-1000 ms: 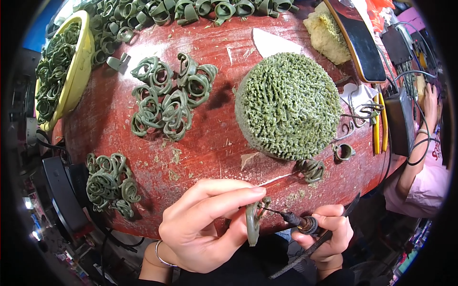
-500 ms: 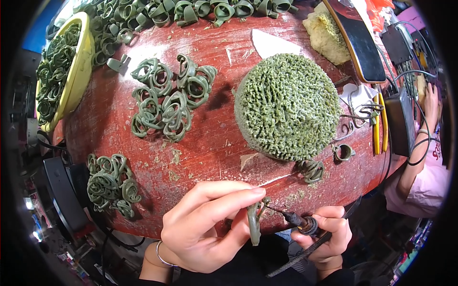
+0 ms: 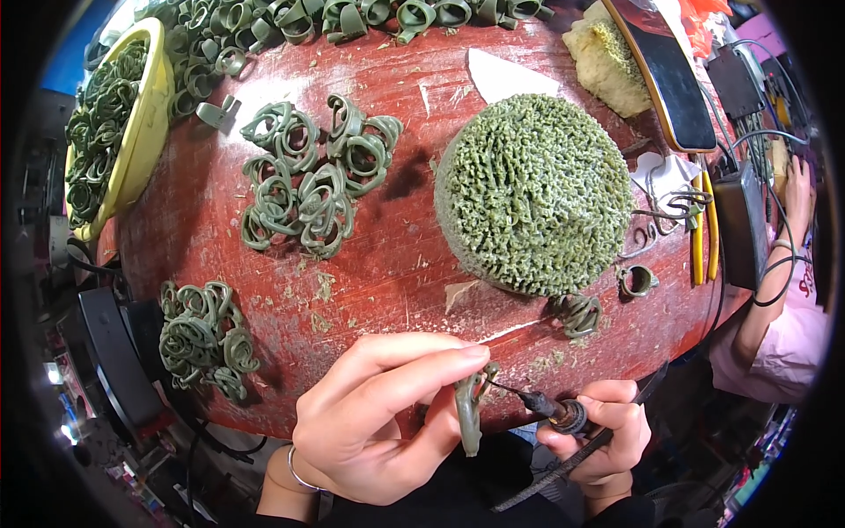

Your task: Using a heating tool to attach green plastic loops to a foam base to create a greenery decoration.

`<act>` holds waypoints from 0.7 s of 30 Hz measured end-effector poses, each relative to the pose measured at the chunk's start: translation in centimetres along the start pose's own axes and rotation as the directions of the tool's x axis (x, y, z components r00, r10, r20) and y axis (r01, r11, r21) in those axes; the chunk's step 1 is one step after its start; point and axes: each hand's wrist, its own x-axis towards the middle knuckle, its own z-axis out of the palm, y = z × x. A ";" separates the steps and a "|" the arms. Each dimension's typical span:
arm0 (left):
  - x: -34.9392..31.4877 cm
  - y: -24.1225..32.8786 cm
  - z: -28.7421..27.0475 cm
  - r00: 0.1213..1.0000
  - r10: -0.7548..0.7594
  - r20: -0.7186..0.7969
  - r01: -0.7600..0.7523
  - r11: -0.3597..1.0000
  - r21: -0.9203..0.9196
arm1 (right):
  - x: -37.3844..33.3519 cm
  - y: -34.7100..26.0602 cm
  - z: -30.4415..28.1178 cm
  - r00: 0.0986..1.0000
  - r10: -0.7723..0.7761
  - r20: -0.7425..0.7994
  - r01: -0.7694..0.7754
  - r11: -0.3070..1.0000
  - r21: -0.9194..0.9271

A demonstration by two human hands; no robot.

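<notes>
My left hand (image 3: pixel 374 418), with a thin bangle at the wrist, is closed in a pinch around a green wax ring (image 3: pixel 469 422), held upright above the table's near edge. In my right hand (image 3: pixel 616 427) is a dark wax pen (image 3: pixel 553 409) with a thin metal tip. That tip points left and meets the ring's upper side, or comes very close; I cannot tell which. The pen's cord runs below my right hand. Just beyond it on the table lie a small coiled cluster of green rings (image 3: pixel 576 315) and a single band ring (image 3: pixel 636 282).
Behind my hands stands a round block with a crumbly green top (image 3: pixel 532 198). Ring piles (image 3: pixel 321 207) lie left on the red table (image 3: pixel 387 264), near a yellow basket (image 3: pixel 145 123). Yellow-handled tweezers (image 3: pixel 704 229), a phone (image 3: pixel 660 79) and cables are right; a co-worker's arm (image 3: pixel 761 304) shows beyond.
Both hands keep their grips and the pen tip stays at the ring. The whole view has shifted very slightly.
</notes>
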 end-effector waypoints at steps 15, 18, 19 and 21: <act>0.2 -0.1 -0.1 0.997 0.033 0.076 -0.039 0.996 0.075 | 0.2 0.7 -0.5 0.996 -0.077 0.041 0.075 0.995 0.059; 0.2 -0.2 -0.1 0.994 0.061 0.087 -0.070 0.992 0.101 | -0.1 0.4 0.0 1.000 0.001 -0.010 -0.001 0.999 0.035; 0.1 -0.2 0.0 0.998 0.039 0.040 -0.041 0.998 0.047 | -0.1 0.4 0.0 1.000 0.001 -0.010 -0.001 0.999 0.036; 0.0 -0.2 0.1 1.000 0.015 -0.007 -0.015 1.000 -0.008 | 0.0 0.3 -0.1 1.000 0.011 -0.007 -0.011 1.000 0.029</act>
